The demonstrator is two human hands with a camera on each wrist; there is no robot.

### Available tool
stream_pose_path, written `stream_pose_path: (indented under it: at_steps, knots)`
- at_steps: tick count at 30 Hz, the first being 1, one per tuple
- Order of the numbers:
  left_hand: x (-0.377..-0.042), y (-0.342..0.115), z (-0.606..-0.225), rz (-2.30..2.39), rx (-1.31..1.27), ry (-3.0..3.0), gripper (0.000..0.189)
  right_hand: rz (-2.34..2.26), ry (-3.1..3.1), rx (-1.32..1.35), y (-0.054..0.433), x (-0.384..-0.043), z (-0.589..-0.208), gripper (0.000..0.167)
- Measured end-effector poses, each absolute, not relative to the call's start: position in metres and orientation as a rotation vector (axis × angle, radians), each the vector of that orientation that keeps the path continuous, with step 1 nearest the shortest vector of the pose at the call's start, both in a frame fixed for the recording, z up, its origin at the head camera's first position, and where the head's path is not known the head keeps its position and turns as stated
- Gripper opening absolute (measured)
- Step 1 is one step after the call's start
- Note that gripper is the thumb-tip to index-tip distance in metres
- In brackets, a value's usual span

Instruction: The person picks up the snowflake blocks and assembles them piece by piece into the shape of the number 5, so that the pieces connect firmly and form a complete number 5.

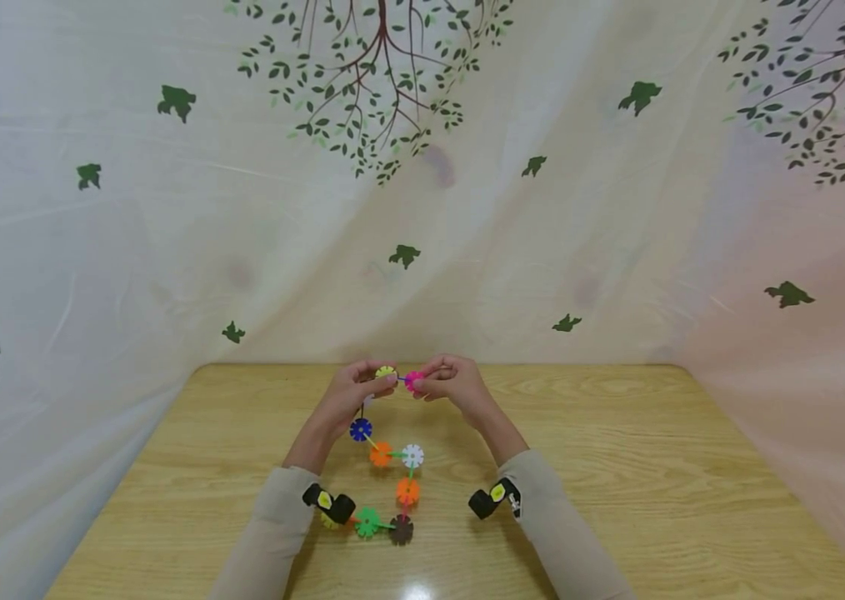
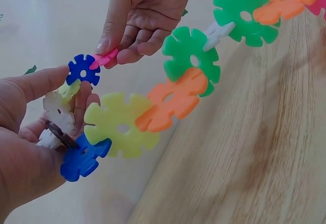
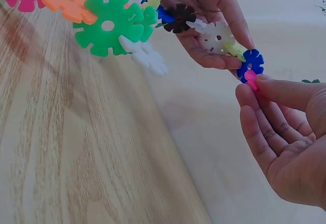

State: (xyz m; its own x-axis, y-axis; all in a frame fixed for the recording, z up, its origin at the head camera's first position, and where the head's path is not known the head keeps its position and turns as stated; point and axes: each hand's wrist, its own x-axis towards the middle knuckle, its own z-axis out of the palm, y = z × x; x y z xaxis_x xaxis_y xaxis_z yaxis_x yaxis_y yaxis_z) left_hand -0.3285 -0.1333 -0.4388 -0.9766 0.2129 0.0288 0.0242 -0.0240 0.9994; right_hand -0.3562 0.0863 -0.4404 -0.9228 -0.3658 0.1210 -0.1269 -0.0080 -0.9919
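Note:
A chain of slotted snowflake discs in many colours hangs between my hands and runs back toward me. My left hand [image 1: 343, 400] pinches the chain near its far end, at a yellow disc [image 1: 386, 373] with white discs [image 3: 218, 37] behind it. Beyond its fingertips sticks out a blue disc [image 2: 83, 71]. My right hand [image 1: 462, 389] pinches a pink disc [image 3: 251, 79] between thumb and forefinger, its edge overlapping the blue disc's slotted rim. Part of the chain is hidden behind my left fingers.
The chain's other discs, including an orange disc [image 1: 407, 492], a green disc [image 1: 367, 522] and a dark brown disc [image 1: 401, 530], zigzag over the wooden table [image 1: 655, 467] between my forearms. A pale printed cloth [image 1: 467, 292] stands behind the table's far edge.

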Motion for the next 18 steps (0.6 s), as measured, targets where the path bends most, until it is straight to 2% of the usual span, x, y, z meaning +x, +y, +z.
stream_pose_path:
  at_steps: [9, 18]
  knots:
    - [-0.3279, -0.1325, -0.4392, 2.124, 0.254, 2.119, 0.041, -2.005, 2.09, -0.551, 0.0882, -0.3581, -0.441, 0.027]
    - [-0.3299, -0.1339, -0.4424, 2.076, 0.274, 2.147, 0.04, -1.995, 2.105, -0.558, 0.0908, -0.3584, -0.4419, 0.028]
